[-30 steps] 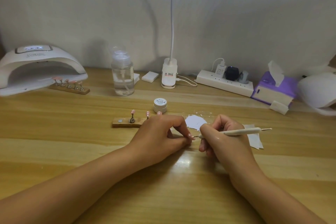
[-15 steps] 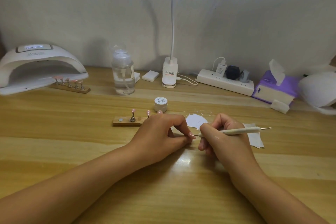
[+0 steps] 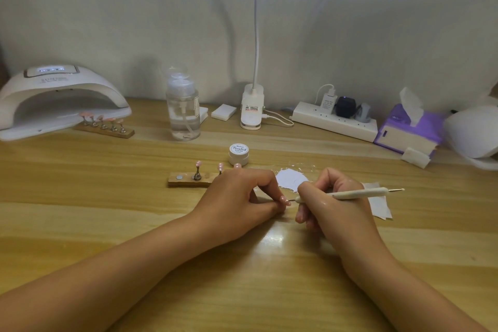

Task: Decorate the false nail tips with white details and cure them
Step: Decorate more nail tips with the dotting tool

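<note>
Unchanged: dotting pen [image 3: 350,193] at nail tip [image 3: 283,199] (same pose)

Very little has changed; the whole desk scene sits a touch higher in view than a second ago; the right hand [image 3: 336,213] and its pen [image 3: 358,193] have shifted only a hair against the nail tip [image 3: 283,199] pinched by the left hand [image 3: 237,202]; any fresh white mark is too small to tell.

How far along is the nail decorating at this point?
Apparently done: the far rack of five tips by the lamp, details too small to confirm. In hand: left hand pinches a pink tip; right hand sets the dotting pen to it. Left: tips on the near holder, then curing.
</note>
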`<move>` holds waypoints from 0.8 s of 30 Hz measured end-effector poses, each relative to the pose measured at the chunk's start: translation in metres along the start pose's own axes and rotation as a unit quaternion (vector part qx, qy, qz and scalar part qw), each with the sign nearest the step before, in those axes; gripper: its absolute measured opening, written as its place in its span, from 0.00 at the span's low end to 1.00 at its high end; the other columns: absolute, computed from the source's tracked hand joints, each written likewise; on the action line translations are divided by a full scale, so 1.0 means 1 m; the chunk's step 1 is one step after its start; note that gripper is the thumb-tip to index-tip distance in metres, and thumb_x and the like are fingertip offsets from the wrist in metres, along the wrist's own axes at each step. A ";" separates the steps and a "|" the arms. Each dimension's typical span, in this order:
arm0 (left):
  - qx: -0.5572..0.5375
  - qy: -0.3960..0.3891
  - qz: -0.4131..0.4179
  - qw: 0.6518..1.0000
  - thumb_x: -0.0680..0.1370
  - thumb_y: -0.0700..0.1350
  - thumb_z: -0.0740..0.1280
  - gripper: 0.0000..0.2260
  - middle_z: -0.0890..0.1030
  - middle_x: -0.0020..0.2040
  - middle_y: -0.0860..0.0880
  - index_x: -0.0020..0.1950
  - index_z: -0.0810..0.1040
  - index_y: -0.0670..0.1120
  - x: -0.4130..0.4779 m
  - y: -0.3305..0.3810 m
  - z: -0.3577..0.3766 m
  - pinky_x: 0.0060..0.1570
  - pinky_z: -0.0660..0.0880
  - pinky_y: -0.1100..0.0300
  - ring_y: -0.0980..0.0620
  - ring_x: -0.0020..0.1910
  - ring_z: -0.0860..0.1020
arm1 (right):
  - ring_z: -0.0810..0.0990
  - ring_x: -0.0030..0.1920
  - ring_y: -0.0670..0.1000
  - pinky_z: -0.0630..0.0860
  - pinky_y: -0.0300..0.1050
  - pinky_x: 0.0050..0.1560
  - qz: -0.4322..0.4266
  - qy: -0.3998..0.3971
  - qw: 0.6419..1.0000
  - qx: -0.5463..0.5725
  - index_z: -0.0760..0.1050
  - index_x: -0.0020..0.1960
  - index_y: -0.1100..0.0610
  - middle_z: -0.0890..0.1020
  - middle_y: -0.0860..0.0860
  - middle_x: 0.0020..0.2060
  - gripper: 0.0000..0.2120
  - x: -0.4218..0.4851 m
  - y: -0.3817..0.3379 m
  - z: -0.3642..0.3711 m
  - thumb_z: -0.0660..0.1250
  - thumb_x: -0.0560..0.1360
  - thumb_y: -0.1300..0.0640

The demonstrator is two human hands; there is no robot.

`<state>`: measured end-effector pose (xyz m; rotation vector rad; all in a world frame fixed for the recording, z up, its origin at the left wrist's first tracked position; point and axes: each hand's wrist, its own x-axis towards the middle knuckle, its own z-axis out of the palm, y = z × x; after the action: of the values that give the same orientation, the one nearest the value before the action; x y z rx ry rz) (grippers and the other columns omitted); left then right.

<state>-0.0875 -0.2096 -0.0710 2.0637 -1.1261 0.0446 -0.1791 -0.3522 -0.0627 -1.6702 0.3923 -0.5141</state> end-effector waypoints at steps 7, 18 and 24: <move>-0.017 0.002 -0.004 1.000 0.73 0.45 0.76 0.09 0.79 0.37 0.72 0.40 0.80 0.59 0.001 -0.001 0.000 0.47 0.55 0.88 0.63 0.31 0.77 | 0.66 0.18 0.44 0.62 0.34 0.18 0.015 0.068 0.995 0.073 0.64 0.32 0.57 0.73 0.54 0.19 0.13 0.000 -0.003 -0.004 0.63 0.72 0.67; -0.004 0.003 -0.008 1.000 0.73 0.46 0.76 0.09 0.79 0.38 0.71 0.40 0.79 0.60 0.001 -0.001 0.001 0.49 0.54 0.87 0.63 0.32 0.78 | 0.73 0.25 0.52 0.67 0.43 0.27 -0.006 0.035 0.999 -0.032 0.68 0.27 0.52 0.78 0.55 0.21 0.16 0.001 0.004 -0.001 0.67 0.69 0.64; -0.006 0.002 -0.012 1.000 0.73 0.45 0.76 0.09 0.77 0.33 0.73 0.40 0.79 0.57 0.001 -0.001 0.001 0.50 0.54 0.86 0.64 0.29 0.77 | 0.72 0.24 0.50 0.67 0.42 0.25 0.000 0.029 0.998 -0.047 0.69 0.28 0.51 0.79 0.55 0.22 0.09 0.001 0.004 0.000 0.66 0.64 0.57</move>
<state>-0.0868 -0.2113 -0.0719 2.0659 -1.0971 0.0306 -0.1783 -0.3527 -0.0664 -1.7479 0.4643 -0.5532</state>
